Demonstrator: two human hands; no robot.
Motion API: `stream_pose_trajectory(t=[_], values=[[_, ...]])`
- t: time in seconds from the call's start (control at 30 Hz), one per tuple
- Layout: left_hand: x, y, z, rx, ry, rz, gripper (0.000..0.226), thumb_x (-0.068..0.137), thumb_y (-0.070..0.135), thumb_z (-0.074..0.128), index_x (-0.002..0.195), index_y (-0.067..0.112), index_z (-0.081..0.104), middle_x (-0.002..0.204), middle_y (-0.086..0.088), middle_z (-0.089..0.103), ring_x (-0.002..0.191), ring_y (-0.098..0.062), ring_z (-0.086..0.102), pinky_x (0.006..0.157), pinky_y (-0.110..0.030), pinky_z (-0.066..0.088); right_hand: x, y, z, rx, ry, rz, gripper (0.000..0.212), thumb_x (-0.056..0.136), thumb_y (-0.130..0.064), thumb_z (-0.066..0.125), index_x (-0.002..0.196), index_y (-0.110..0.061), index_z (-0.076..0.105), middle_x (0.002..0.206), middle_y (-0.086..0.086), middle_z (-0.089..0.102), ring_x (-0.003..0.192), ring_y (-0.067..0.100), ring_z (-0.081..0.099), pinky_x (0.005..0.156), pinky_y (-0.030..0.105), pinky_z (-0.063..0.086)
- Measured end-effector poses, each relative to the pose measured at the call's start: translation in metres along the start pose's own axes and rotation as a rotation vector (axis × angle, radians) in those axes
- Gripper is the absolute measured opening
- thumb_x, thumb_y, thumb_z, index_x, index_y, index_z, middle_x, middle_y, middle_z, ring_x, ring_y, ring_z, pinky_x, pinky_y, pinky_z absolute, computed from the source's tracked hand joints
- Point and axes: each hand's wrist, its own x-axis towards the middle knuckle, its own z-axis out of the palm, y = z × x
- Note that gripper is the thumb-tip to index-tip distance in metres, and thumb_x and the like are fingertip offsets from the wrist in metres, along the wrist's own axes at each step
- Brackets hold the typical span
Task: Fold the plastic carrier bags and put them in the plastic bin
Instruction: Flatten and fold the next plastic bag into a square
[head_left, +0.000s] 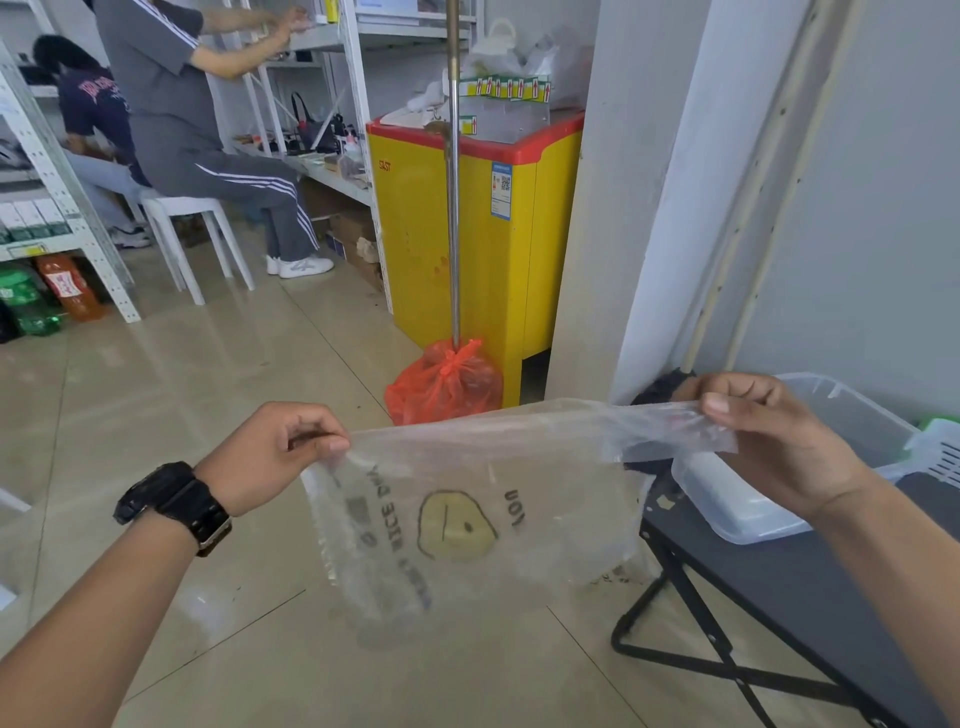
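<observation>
— While it hangs in the air over the tiled floor (208, 395), what is the bag (467, 519) like?
— Thin, clear, crinkled film, printed with a yellow smiley and dark lettering, stretched into a flat sheet between both hands.
— And the left hand (270, 457)?
— Knuckles up, grip pinching the bag's top left corner; a black watch (174, 506) sits on the wrist.
— The right hand (774, 441)?
— Thumb on top, grip closed on the bunched right edge, above the bin (737, 512).
— The bin?
— Translucent, rectangular, smooth plastic, resting on a dark folding surface (810, 587).
</observation>
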Motion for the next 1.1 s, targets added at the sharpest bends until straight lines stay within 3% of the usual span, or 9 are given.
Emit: stream_pose_trajectory(t=[0.13,0.23,0.33,0.57,0.67,0.83,0.9,1.03,1.1], values=[[-0.001,0.004,-0.004,-0.067,0.077,0.028,0.010,0.088,0.003,0.066,0.082,0.009,0.071,0.074,-0.009,0.072,0.069,-0.011,0.067,0.069,-0.011,0.050,-0.002,-0.003,-0.005,-0.143,-0.013,0.049,0.041,0.073,-0.029,0.082,0.052,-0.008,0.053,0.053,0.011,0.047,0.052,0.020,0.042,0.056,0.020,0.039],[-0.001,0.005,-0.009,-0.102,0.128,0.043,0.008,0.086,0.003,0.068,0.084,0.011,0.070,0.076,-0.007,0.074,0.070,-0.010,0.067,0.070,-0.011,0.049,-0.003,-0.001,-0.009,-0.506,-0.037,0.099,0.042,0.077,-0.023,0.077,0.057,0.005,0.052,0.051,0.011,0.043,0.051,0.016,0.038,0.052,0.016,0.031],[-0.002,0.005,-0.010,-0.100,0.116,0.067,0.016,0.086,0.004,0.068,0.082,0.020,0.068,0.076,-0.004,0.074,0.069,-0.011,0.066,0.070,-0.014,0.047,-0.004,0.000,-0.006,-0.682,-0.128,0.189,0.035,0.084,-0.015,0.075,0.065,0.010,0.059,0.054,0.003,0.042,0.050,0.008,0.036,0.050,0.012,0.028],[-0.005,0.007,-0.012,-0.114,0.105,0.047,0.020,0.082,-0.001,0.071,0.076,0.018,0.069,0.079,-0.005,0.074,0.073,-0.010,0.068,0.074,-0.012,0.050,-0.005,0.002,-0.011,-0.897,-0.042,0.096,0.030,0.081,-0.034,0.074,0.055,-0.026,0.061,0.061,-0.006,0.056,0.061,0.008,0.049,0.065,0.017,0.039],[-0.007,0.005,-0.011,-0.069,0.072,0.013,0.017,0.079,0.000,0.074,0.075,0.016,0.072,0.080,-0.003,0.075,0.078,-0.016,0.071,0.078,-0.015,0.053,-0.005,0.008,-0.013,-0.970,0.023,0.049,0.027,0.084,-0.034,0.072,0.060,-0.026,0.063,0.065,-0.009,0.059,0.066,0.011,0.054,0.072,0.025,0.043],[-0.006,0.003,-0.009,0.003,0.116,-0.003,0.014,0.079,0.003,0.075,0.087,0.015,0.072,0.076,-0.003,0.071,0.073,-0.018,0.068,0.075,-0.022,0.051,-0.004,0.005,-0.006,-1.056,0.105,0.023,0.035,0.085,-0.040,0.065,0.053,-0.031,0.057,0.062,-0.015,0.059,0.066,0.005,0.053,0.061,0.013,0.038],[-0.004,0.002,-0.008,0.015,0.140,-0.011,0.015,0.080,0.005,0.075,0.089,0.017,0.073,0.076,-0.001,0.072,0.072,-0.015,0.068,0.075,-0.023,0.051,-0.003,0.004,-0.007,-1.121,0.154,0.034,0.035,0.089,-0.033,0.069,0.055,-0.034,0.061,0.067,-0.020,0.065,0.072,0.002,0.057,0.063,0.016,0.039],[-0.001,0.002,-0.006,0.052,0.118,-0.024,0.013,0.081,0.004,0.074,0.082,0.017,0.075,0.076,0.005,0.074,0.073,-0.014,0.069,0.071,-0.020,0.052,-0.003,0.001,-0.009,-1.186,0.241,0.038,0.025,0.087,-0.036,0.072,0.065,-0.049,0.065,0.078,-0.010,0.068,0.080,0.008,0.062,0.074,0.033,0.048],[0.000,0.004,-0.006,0.053,0.121,-0.016,0.014,0.081,0.002,0.074,0.079,0.016,0.075,0.075,0.005,0.074,0.071,-0.013,0.068,0.068,-0.015,0.050,-0.003,-0.001,-0.009,-1.206,0.266,0.028,0.022,0.085,-0.036,0.074,0.066,-0.043,0.066,0.081,-0.009,0.066,0.082,0.013,0.062,0.077,0.038,0.050]])
